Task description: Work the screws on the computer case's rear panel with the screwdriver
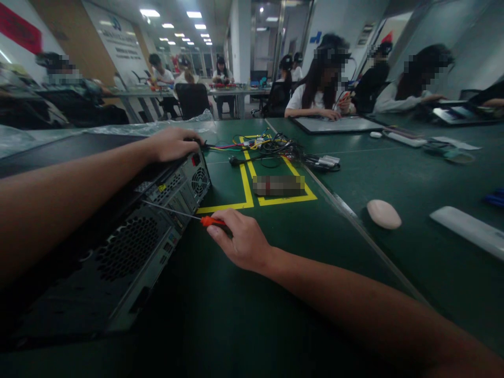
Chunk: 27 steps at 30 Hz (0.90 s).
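Observation:
A black desktop computer case (pixel 118 278) lies tilted on the left of the table, its metal back panel with vents and a fan grille (pixel 199 181) facing me. Across its top edge rests my left hand (pixel 177 144), fingers bent over the far corner; the fingertips are partly hidden. My right hand (pixel 240 239) is closed around the orange handle of a screwdriver (pixel 210 221). The long thin shaft points left, with its tip at the back panel. Whether the tip sits in a screw is too small to tell.
A bundle of cables (pixel 281 147) with a black plug lies beyond the case. Yellow tape (pixel 247 186) marks the green table, with a blurred-out item inside. On the right are a beige mouse (pixel 384 214) and a white bar (pixel 468 228). A person (pixel 318 84) sits opposite.

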Motion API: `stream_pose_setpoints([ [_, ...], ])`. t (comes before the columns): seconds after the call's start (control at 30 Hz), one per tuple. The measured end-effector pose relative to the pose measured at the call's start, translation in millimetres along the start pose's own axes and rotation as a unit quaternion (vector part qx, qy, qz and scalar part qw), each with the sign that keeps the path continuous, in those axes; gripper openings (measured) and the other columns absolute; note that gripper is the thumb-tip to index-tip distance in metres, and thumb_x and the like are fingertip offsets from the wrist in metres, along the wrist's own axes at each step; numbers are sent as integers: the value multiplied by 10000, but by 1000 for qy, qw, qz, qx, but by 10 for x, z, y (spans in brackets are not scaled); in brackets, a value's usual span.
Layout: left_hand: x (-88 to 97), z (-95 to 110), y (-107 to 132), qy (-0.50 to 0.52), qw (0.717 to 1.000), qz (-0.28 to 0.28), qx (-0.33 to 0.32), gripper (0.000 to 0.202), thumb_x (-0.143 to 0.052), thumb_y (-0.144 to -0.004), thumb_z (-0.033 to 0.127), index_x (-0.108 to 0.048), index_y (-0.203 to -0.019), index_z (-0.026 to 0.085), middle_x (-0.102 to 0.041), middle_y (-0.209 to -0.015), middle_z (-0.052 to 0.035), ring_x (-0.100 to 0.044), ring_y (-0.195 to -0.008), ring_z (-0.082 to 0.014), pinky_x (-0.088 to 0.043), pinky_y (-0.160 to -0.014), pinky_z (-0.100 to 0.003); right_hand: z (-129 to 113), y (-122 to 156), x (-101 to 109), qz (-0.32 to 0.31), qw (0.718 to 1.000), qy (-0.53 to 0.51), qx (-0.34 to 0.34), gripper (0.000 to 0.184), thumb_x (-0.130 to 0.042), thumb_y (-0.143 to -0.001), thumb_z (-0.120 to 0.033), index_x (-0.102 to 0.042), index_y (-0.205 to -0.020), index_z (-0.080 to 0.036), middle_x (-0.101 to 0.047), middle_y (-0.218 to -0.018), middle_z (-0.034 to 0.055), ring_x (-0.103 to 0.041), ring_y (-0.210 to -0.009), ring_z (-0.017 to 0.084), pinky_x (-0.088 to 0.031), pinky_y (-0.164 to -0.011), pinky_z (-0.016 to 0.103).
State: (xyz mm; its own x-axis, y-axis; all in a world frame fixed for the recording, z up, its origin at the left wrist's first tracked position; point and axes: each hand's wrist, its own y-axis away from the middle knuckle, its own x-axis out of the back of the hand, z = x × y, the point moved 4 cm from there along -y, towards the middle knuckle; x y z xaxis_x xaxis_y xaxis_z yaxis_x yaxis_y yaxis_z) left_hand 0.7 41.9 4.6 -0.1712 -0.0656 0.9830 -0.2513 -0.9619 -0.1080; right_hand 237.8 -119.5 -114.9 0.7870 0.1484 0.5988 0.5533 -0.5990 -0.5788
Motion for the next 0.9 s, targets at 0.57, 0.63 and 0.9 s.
stream_pose_setpoints([
  [0.57, 17, 68, 38, -17, 1000, -6, 5, 674, -434, -849, 520, -715, -1349, 166, -705, -1368, -119, -618, -1207, -346, -437, -1104, -457, 25, 9, -23, -2, 1000, -22, 13, 246, -566, -1063, -340, -572, -1266, -201, -735, -1187, 99, -728, -1008, 216, -595, -883, 378],
  [0.63, 17, 67, 36, -17, 1000, -8, -2, 675, -428, -855, 526, -715, -1350, 166, -705, -1371, -126, -617, -1220, -347, -435, -1110, -456, 30, 8, -27, -7, 1000, -18, 8, 249, -577, -1061, -341, -574, -1271, -206, -733, -1192, 96, -726, -1020, 217, -593, -901, 383],
  [0.9, 24, 82, 40, -18, 1000, -13, 2, 678, -424, -862, 511, -701, -1366, 152, -701, -1369, -134, -623, -1218, -338, -437, -1105, -447, 25, 10, -27, 2, 1000, -15, 23, 253, -564, -1070, -361, -575, -1264, -200, -735, -1189, 100, -731, -1015, 220, -596, -887, 380],
])
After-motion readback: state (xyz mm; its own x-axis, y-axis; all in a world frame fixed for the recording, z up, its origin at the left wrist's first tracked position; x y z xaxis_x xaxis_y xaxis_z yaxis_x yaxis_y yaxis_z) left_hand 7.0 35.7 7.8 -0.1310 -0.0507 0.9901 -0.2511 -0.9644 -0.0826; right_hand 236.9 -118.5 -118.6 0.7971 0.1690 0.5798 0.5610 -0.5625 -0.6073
